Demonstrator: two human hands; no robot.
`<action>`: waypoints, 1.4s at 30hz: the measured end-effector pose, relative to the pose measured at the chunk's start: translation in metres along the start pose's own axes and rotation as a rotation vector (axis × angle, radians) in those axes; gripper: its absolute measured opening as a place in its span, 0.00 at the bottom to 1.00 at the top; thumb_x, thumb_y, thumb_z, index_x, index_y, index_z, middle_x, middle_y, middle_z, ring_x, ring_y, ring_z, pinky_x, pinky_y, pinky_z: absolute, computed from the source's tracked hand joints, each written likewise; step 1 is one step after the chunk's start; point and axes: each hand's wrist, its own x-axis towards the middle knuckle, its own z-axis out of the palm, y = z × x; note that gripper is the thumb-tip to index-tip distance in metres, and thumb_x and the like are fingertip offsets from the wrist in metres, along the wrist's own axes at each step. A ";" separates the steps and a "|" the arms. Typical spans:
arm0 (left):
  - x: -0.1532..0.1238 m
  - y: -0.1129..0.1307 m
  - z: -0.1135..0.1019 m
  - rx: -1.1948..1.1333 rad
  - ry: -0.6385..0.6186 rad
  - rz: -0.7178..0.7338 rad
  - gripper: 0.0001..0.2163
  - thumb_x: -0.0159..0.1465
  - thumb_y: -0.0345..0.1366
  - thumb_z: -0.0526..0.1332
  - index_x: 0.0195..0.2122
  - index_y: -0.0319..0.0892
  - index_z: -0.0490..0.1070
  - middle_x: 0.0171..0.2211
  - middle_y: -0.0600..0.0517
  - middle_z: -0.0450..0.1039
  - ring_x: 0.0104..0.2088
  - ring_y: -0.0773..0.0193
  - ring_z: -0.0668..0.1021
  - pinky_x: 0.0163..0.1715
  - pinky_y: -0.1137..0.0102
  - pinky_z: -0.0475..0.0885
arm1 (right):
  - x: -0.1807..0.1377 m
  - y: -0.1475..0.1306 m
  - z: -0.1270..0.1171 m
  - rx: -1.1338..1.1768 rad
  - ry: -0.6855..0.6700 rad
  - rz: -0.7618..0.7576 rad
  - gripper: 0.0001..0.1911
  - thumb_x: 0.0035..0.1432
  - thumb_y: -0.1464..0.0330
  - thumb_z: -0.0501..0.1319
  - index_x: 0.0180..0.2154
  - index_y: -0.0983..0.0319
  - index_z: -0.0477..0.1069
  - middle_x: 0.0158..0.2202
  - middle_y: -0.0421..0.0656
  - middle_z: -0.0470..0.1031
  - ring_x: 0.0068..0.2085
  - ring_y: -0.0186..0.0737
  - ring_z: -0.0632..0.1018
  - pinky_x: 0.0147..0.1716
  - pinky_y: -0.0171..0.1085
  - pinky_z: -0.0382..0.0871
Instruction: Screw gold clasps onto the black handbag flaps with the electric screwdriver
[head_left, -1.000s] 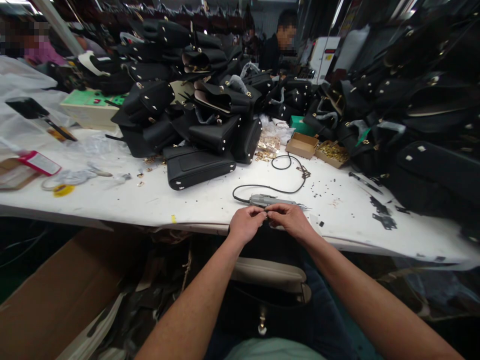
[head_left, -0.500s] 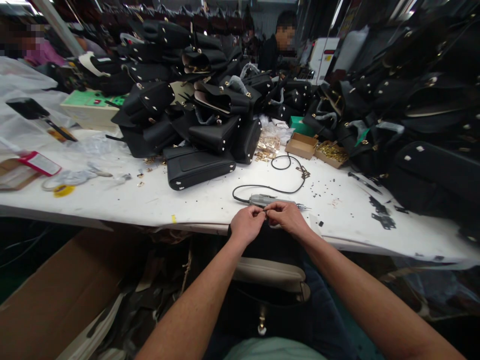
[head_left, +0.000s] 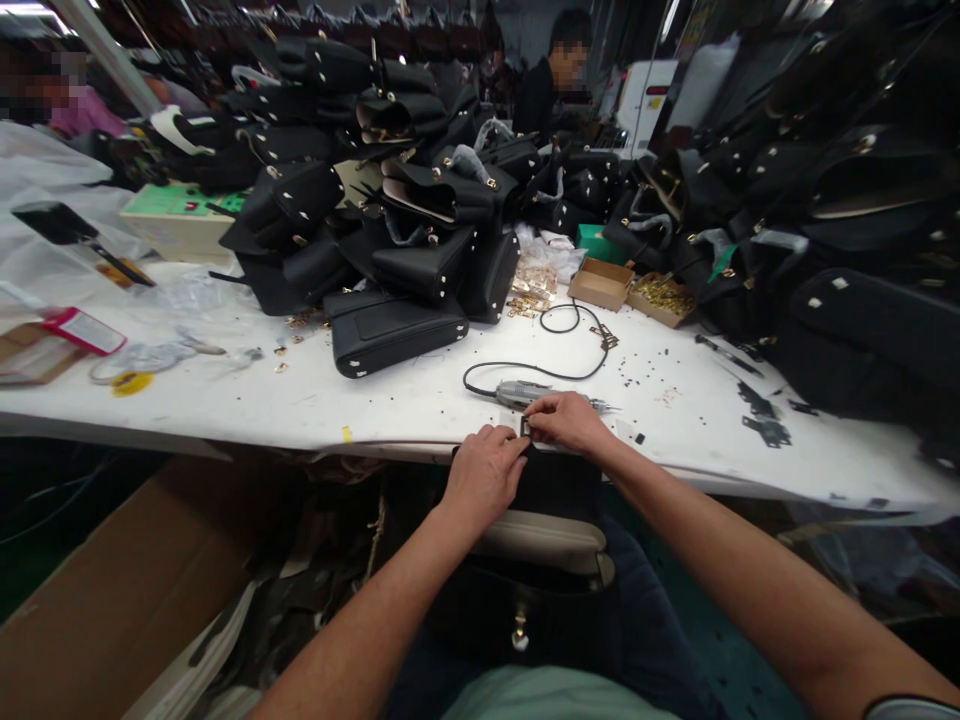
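Observation:
At the near edge of the white table (head_left: pixel 390 400) my two hands meet over a black handbag (head_left: pixel 540 560) that rests in my lap. My right hand (head_left: pixel 568 422) pinches a small dark metal part (head_left: pixel 525 428) at the bag's top edge. My left hand (head_left: pixel 486 475) lies curled on the bag's black flap just below it, fingers pressed onto the flap. A grey corded hand tool (head_left: pixel 525 393) lies on the table right behind my hands, its black cable looping away.
A heap of black handbags (head_left: pixel 390 200) fills the table's far middle and right side. Two small cardboard boxes (head_left: pixel 630 290) hold brass fittings. Loose hardware and black scraps dot the table. Another person sits at the back, one at far left. A cardboard box (head_left: pixel 112 600) stands below left.
My left hand has dropped from the pinch down onto the bag's flap. My right hand has stayed by the tool, still pinching the small part. The view has shifted slightly.

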 end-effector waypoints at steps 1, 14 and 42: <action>0.002 0.001 0.000 0.023 -0.005 0.000 0.12 0.68 0.33 0.59 0.51 0.47 0.73 0.48 0.49 0.74 0.46 0.56 0.74 0.46 0.60 0.72 | 0.000 -0.001 -0.001 -0.072 0.005 -0.021 0.11 0.49 0.72 0.61 0.34 0.61 0.81 0.23 0.39 0.78 0.27 0.38 0.78 0.30 0.34 0.71; 0.012 0.007 0.005 0.104 -0.028 0.006 0.10 0.69 0.33 0.58 0.48 0.45 0.75 0.49 0.48 0.76 0.47 0.54 0.73 0.41 0.60 0.71 | 0.005 -0.003 -0.008 -0.483 0.080 -0.187 0.08 0.54 0.69 0.62 0.33 0.57 0.82 0.34 0.41 0.81 0.36 0.42 0.79 0.37 0.37 0.67; 0.013 -0.016 0.015 -0.172 0.057 0.024 0.09 0.67 0.33 0.62 0.46 0.45 0.78 0.49 0.52 0.80 0.43 0.57 0.75 0.48 0.60 0.73 | -0.006 0.006 -0.007 -0.481 0.040 -0.301 0.10 0.53 0.67 0.64 0.39 0.62 0.77 0.36 0.43 0.74 0.35 0.37 0.73 0.36 0.34 0.64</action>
